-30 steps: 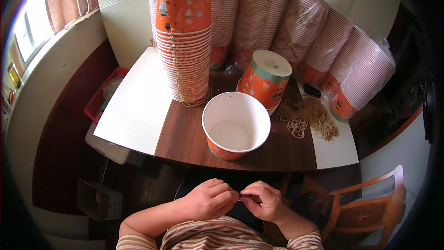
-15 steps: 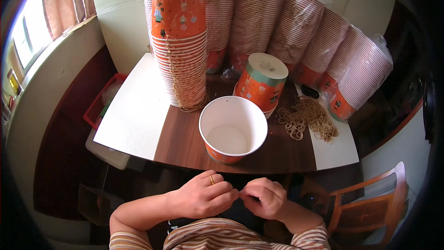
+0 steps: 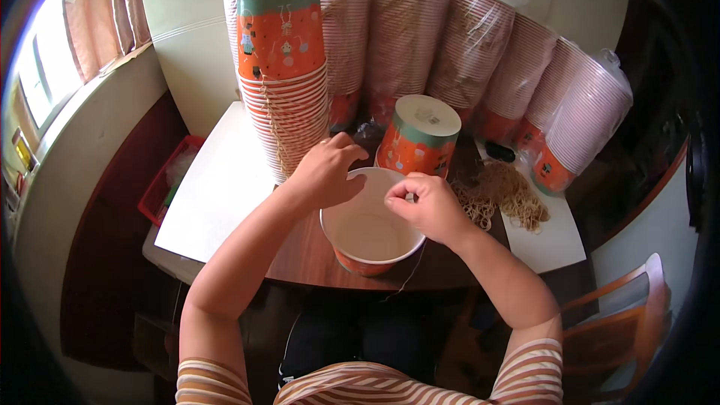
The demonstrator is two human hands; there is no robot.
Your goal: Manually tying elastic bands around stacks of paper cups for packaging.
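In the head view, the one I work from, the open tub [image 3: 369, 232] stands upright near the middle of the desk [image 3: 201, 206], close to its near edge, its white inside facing up. My left hand [image 3: 334, 174] is over the tub's far left rim, fingers loosely spread and bent, with nothing visible in them; I can't tell whether it touches the rim. My right hand [image 3: 421, 206] is over the right rim, thumb and forefinger curled toward each other; I cannot tell whether they pinch anything. A thin strand [image 3: 407, 279] trails from beside that rim past the desk's near edge.

I judge the tub to be coated paper: light, easily tipped, smooth enough to slide. Its wall probably dents under a hard squeeze, while the rolled rim should be stiffer, so I'd hold it lightly by opposite sides just under the rim.

Just beyond it sits an upside-down tub [image 3: 418, 146]. The tall stack [image 3: 281, 105] rises to the far left, wrapped stacks [image 3: 405, 37] line the far side, and rubber bands [image 3: 517, 199] lie heaped to the right.
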